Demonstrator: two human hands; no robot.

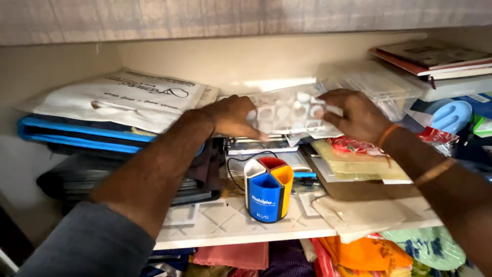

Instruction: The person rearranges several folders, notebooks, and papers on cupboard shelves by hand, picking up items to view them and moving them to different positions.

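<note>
Both of my hands are on one thing: nearest me the three-coloured pen holder stands untouched on the white shelf, and just above and behind it my left hand and right hand each pinch an end of a clear plastic blister sheet, fingers closed on its edges. I judge the sheet lifted clear of the clutter but not yet set anywhere. Farther back, the white plastic bag on the blue folder and the clear box lie undisturbed.

dim warm shelf interior, soft glare on back wall, slight blur
</note>
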